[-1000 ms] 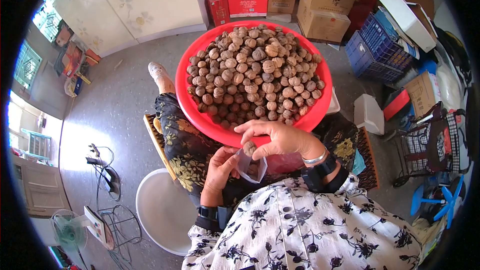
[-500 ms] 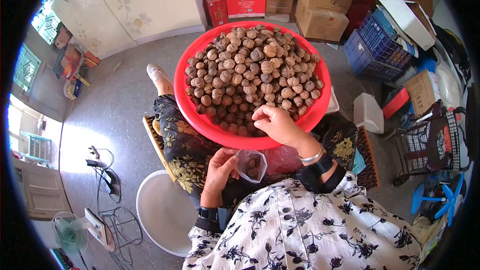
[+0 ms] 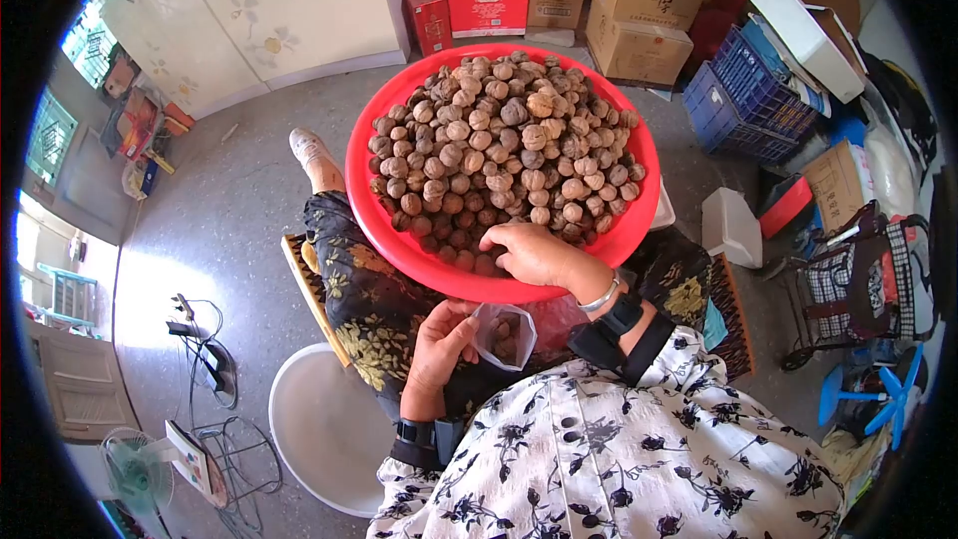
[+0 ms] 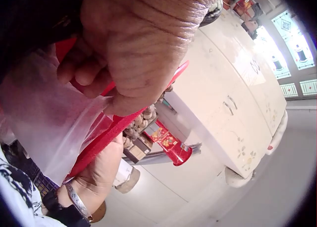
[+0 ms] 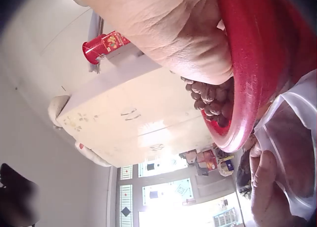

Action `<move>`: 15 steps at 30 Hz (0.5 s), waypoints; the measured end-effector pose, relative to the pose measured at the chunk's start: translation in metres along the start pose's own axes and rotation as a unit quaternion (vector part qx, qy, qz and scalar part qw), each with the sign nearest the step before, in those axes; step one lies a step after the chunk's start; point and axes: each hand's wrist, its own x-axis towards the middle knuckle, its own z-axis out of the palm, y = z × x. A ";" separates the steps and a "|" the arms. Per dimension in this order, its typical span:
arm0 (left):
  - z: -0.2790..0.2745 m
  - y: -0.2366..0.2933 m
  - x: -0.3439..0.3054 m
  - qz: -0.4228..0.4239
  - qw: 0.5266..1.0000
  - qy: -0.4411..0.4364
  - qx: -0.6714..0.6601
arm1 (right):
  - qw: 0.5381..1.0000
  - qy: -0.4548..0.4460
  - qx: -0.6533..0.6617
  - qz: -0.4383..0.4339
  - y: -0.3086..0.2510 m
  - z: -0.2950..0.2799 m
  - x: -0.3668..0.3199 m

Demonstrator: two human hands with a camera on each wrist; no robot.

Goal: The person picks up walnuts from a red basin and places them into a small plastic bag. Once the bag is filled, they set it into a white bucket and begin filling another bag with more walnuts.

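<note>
A big red basin [image 3: 364, 210] heaped with walnuts [image 3: 499, 130] stands in front of the person, above the lap. My left hand [image 3: 439, 344] pinches the rim of a clear plastic bag [image 4: 44, 113] between thumb and fingers, its mouth held wide just below the basin's near side. Several walnuts lie inside the bag. Over the near rim reaches my right hand [image 3: 544, 258], fingers pointing down at the walnuts. The palm hides most of its fingertips in the right wrist view, and I cannot tell whether they hold a walnut.
A white tub [image 3: 329, 429] stands on the floor at the left, near a small fan [image 3: 140, 469] and loose cables [image 3: 205, 349]. Cartons [image 3: 639, 40] are stacked at the back. Blue crates [image 3: 748, 100] and a checked trolley [image 3: 848, 284] stand at the right.
One second ago my right hand held a walnut over the bag. It has since moved up to the basin without that walnut and lowered at the near edge. The left hand keeps the bag in place.
</note>
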 end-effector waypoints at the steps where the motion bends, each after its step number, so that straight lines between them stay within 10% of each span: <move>1: 0.000 0.000 0.000 0.001 1.000 -0.003 -0.004 | 0.999 -0.034 0.006 0.013 -0.001 0.000 0.002; 9: 0.001 0.003 -0.002 -0.005 1.000 -0.009 -0.005 | 0.997 -0.067 -0.005 -0.028 0.013 0.009 0.005; 15: 0.001 0.001 -0.001 -0.002 1.000 -0.010 -0.017 | 0.968 -0.209 0.097 0.094 0.003 -0.004 0.010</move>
